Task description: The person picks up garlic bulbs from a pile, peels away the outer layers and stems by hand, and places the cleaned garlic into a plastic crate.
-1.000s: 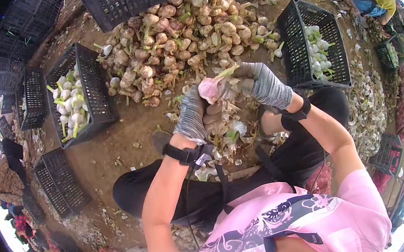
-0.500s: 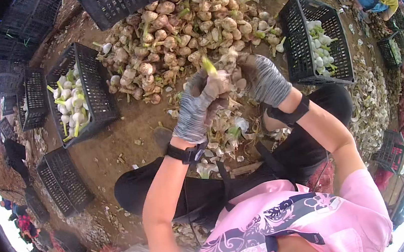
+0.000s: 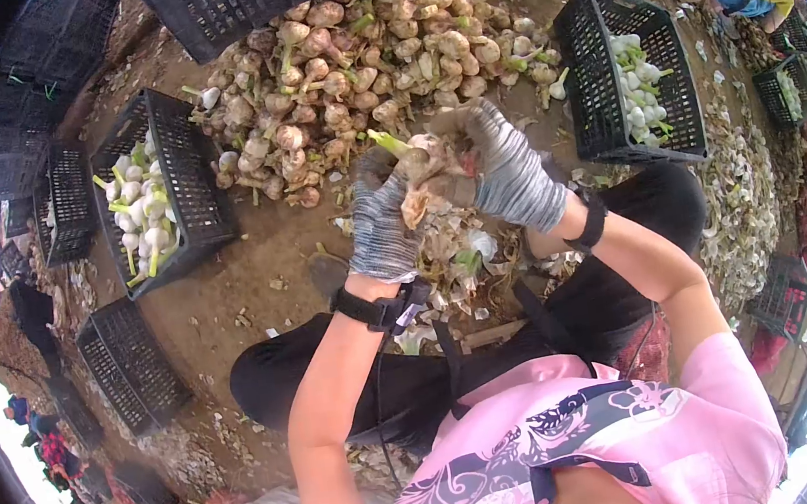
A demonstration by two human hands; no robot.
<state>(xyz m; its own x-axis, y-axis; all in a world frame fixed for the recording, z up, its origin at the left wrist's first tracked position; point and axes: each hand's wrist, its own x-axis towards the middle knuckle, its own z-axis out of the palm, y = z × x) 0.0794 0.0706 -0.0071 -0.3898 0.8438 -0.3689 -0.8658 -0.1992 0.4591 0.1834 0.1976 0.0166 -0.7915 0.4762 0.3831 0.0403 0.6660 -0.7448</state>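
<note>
Both gloved hands' fingers (image 3: 385,186) curled around garlic bulb (image 3: 424,157).

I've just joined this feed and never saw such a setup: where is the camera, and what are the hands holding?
No machine here: a person works with two gloved hands. The single picture comes from a camera on their head, looking forward and down. The left hand and right hand together grip one garlic bulb with a green stalk. Beyond them a garlic pile lies on the dirt ground. A left crate and a right crate hold whiter bulbs. Loose skins lie below the hands.
</note>
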